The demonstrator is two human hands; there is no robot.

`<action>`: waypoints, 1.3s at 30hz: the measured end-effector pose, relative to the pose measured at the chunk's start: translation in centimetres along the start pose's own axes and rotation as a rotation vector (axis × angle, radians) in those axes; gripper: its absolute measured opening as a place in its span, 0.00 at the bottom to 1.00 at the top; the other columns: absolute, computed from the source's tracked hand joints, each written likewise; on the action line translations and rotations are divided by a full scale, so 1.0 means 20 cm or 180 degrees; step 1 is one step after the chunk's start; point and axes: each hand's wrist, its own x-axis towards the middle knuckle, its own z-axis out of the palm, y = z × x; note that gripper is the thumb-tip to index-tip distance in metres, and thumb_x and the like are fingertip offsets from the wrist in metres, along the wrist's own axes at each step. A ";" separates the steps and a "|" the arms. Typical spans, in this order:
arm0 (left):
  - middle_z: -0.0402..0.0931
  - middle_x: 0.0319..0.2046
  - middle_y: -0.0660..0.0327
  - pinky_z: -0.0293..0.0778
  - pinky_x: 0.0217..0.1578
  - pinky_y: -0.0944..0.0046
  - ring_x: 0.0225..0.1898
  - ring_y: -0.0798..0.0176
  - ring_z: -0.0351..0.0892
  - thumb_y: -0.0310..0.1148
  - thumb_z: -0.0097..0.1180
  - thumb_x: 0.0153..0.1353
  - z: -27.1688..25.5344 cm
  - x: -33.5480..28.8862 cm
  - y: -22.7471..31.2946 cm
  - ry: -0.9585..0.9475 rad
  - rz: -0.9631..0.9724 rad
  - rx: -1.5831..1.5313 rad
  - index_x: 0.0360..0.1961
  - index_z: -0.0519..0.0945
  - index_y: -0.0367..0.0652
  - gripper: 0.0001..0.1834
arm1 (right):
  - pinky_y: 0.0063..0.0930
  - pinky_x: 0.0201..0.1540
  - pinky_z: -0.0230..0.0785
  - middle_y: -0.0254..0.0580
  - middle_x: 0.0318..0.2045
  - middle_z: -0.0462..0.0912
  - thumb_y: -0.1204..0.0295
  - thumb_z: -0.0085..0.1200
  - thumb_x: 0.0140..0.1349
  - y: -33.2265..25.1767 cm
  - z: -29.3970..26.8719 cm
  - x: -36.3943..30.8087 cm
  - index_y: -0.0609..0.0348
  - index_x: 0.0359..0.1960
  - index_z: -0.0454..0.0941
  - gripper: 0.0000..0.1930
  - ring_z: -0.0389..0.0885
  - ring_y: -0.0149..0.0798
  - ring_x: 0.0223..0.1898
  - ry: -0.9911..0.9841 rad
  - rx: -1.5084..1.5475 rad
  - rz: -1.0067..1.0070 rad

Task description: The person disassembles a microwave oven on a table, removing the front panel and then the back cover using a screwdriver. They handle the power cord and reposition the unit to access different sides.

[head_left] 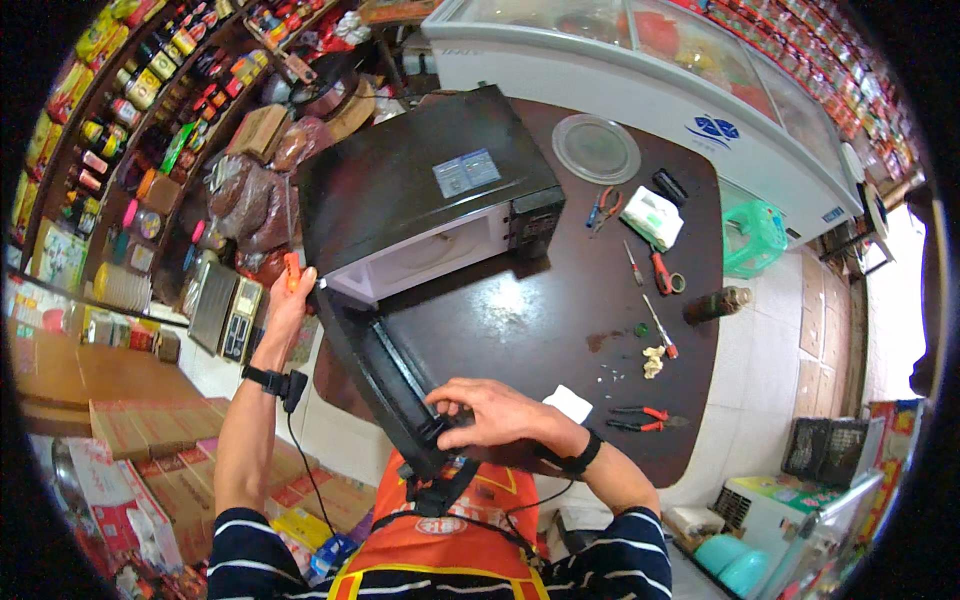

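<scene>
A black microwave oven (pixel 420 170) stands on the dark table, its pale cavity (pixel 430 248) exposed. Its door (pixel 390 375) hangs open toward me. My left hand (pixel 290 300) is closed around an orange-handled tool (pixel 292 268) beside the oven's front left corner; the tool's working end cannot be made out. Over the near end of the door, my right hand (pixel 490 412) has its thumb and fingers apart, the fingertips at the door's inner frame. Just right of that hand lies a white piece of paper (pixel 568 403).
On the table (pixel 560 330) lie a glass turntable (pixel 596 148), pliers (pixel 604 210), screwdrivers (pixel 660 325), a tape roll (pixel 678 283), red-handled pliers (pixel 645 418), a white packet (pixel 652 217) and a brown bottle (pixel 718 305). A chest freezer (pixel 640 90) stands behind; shelves (pixel 110 180) line the left.
</scene>
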 end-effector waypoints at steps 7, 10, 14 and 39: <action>0.76 0.31 0.74 0.67 0.27 0.69 0.29 0.76 0.72 0.48 0.65 0.76 0.00 0.02 -0.03 0.0057 0.0336 0.0053 0.49 0.83 0.48 0.15 | 0.33 0.44 0.83 0.45 0.41 0.90 0.55 0.64 0.74 0.73 -0.40 0.12 0.61 0.59 0.79 0.24 0.89 0.37 0.41 0.2869 0.1003 0.1222; 0.76 0.31 0.74 0.68 0.27 0.69 0.29 0.76 0.72 0.47 0.65 0.75 0.00 0.04 -0.05 0.0087 0.0537 0.0188 0.48 0.83 0.48 0.15 | 0.34 0.46 0.85 0.51 0.50 0.87 0.54 0.57 0.80 0.92 -0.57 0.22 0.65 0.66 0.69 0.28 0.90 0.42 0.46 0.3341 0.2375 0.1251; 0.75 0.31 0.74 0.68 0.28 0.70 0.28 0.76 0.71 0.47 0.66 0.75 0.01 0.04 -0.05 0.0163 0.0531 0.0190 0.48 0.82 0.46 0.15 | 0.37 0.48 0.88 0.58 0.54 0.84 0.53 0.53 0.82 0.96 -0.66 0.36 0.70 0.65 0.66 0.29 0.91 0.47 0.49 0.3479 0.3145 0.1161; 0.73 0.29 0.74 0.67 0.26 0.70 0.27 0.76 0.71 0.44 0.65 0.76 0.03 0.00 -0.02 0.0064 0.0322 -0.0301 0.46 0.80 0.46 0.13 | 0.51 0.80 0.58 0.56 0.73 0.69 0.56 0.86 0.43 -0.10 0.05 -0.16 0.55 0.78 0.65 0.59 0.66 0.59 0.76 0.0194 -0.0146 -0.0646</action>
